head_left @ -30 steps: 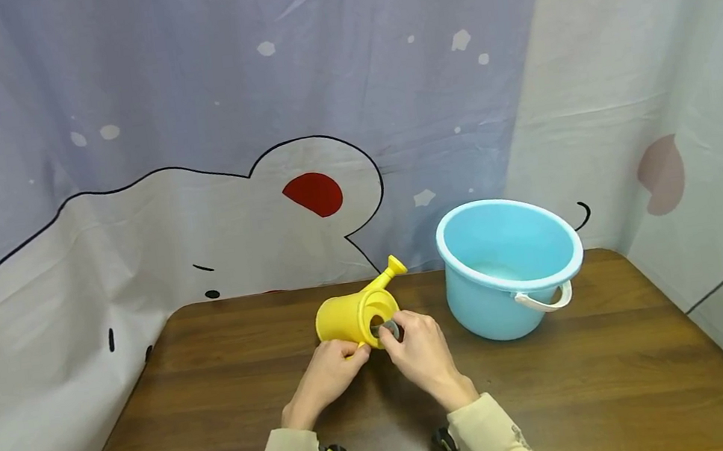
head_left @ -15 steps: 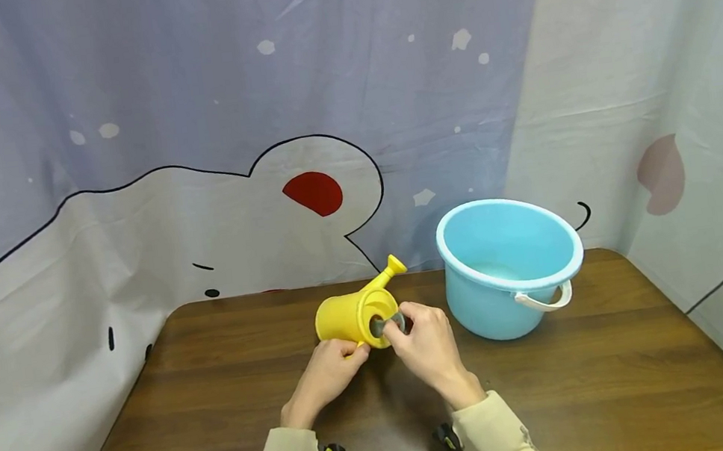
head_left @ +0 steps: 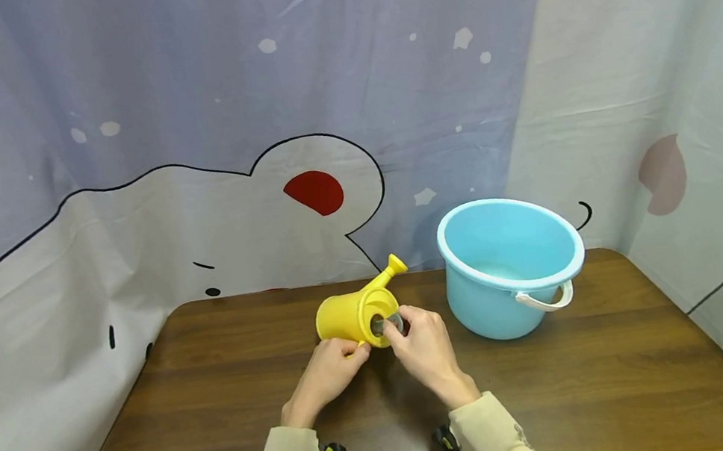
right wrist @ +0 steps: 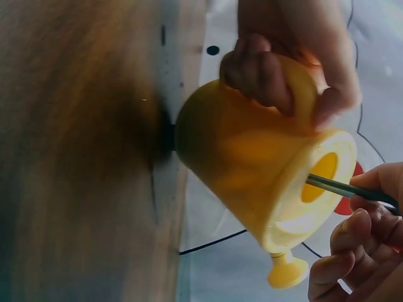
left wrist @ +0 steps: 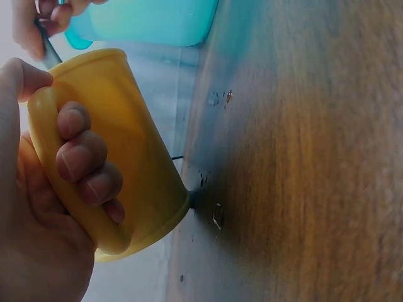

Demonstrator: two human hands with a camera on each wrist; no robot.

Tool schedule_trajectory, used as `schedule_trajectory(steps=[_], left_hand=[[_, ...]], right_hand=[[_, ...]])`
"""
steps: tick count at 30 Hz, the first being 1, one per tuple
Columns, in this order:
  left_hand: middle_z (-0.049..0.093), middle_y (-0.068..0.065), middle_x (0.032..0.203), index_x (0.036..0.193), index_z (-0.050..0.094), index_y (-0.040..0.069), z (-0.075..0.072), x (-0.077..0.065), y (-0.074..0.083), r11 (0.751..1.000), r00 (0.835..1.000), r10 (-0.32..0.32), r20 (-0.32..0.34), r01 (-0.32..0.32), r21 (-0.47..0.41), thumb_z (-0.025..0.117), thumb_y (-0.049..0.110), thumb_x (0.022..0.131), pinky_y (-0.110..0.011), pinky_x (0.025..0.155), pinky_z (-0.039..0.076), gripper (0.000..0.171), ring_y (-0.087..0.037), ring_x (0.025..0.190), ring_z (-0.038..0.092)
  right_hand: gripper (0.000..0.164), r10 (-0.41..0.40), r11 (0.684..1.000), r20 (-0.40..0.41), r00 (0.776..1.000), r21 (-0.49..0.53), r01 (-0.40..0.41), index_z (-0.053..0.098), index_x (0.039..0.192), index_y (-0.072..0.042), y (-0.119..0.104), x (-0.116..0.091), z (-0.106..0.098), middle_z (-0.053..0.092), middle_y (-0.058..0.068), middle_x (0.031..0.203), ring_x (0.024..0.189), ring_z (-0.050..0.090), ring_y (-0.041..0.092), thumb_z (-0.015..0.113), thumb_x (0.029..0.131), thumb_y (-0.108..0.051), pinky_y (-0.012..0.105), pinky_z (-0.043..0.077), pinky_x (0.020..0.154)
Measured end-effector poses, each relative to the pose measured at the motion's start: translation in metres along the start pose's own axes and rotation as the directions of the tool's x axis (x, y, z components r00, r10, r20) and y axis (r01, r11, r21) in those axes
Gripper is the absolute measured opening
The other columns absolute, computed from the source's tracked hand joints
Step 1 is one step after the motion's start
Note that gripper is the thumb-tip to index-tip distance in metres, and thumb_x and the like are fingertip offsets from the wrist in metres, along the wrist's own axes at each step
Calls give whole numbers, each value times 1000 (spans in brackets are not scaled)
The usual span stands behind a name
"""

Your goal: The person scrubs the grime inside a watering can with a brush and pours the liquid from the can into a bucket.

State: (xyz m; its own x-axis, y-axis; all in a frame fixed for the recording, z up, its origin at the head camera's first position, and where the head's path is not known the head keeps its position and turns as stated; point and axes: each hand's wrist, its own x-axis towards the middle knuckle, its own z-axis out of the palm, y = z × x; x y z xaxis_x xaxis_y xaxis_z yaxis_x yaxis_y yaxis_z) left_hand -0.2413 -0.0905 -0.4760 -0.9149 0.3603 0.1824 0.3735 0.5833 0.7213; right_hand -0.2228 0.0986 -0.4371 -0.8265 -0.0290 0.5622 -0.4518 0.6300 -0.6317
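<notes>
A small yellow watering can (head_left: pixel 342 319) is tilted, its round opening turned toward the right hand and its spout pointing up to the right. My left hand (head_left: pixel 327 373) grips the can's handle, fingers curled through it in the left wrist view. My right hand (head_left: pixel 427 349) pinches a thin, dark grey-green rod-like tool (right wrist: pixel 346 188) between thumb and fingers. One end of the tool enters the can's opening and is hidden inside; a greyish rounded part (head_left: pixel 396 322) shows at the fingers. The tool's exact kind cannot be told.
A light blue bucket (head_left: pixel 494 311) with a white handle (head_left: pixel 547 302) stands to the right of the can, near the back edge. The brown wooden table (head_left: pixel 223 423) ends at a printed curtain (head_left: pixel 212 221). Small wet-looking spots (left wrist: pixel 218 216) mark the table.
My right hand drew the tool slightly outward to the right, then came back a little toward the can. The left hand and watering can stay nearly still.
</notes>
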Motion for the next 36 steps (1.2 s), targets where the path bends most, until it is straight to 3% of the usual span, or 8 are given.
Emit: schedule_trajectory(steps=[10,24,36], left_hand=[[27,15,48,54,41,19,1,-1,0,1000,1000,15,-5,-15,3,58,29,95,-22,44,23,45,-2,44,24],[27,14,49,54,40,19,2,-1,-1,999,999,25,-21,-24,22,58,29,94,-22,44,23,45,-3,44,24],[27,14,49,54,40,19,1,0,-1,999,1000,16,-21,-15,29,58,28,94,-22,45,22,45,-2,45,24]], right_hand=[[34,23,999,16,1000,-41,-22,46,61,-17,8,-3,6,39,-7,56,51,41,10,71,85,-15,27,34,48],[33,-76,997,-98,992,19,78,43,60,-18,0,1,-3,38,-8,58,49,39,8,67,79,-6,25,34,46],[33,-55,996,-115,992,60,62,43,59,-18,-5,3,-8,39,-8,56,48,39,8,66,79,-5,25,33,45]])
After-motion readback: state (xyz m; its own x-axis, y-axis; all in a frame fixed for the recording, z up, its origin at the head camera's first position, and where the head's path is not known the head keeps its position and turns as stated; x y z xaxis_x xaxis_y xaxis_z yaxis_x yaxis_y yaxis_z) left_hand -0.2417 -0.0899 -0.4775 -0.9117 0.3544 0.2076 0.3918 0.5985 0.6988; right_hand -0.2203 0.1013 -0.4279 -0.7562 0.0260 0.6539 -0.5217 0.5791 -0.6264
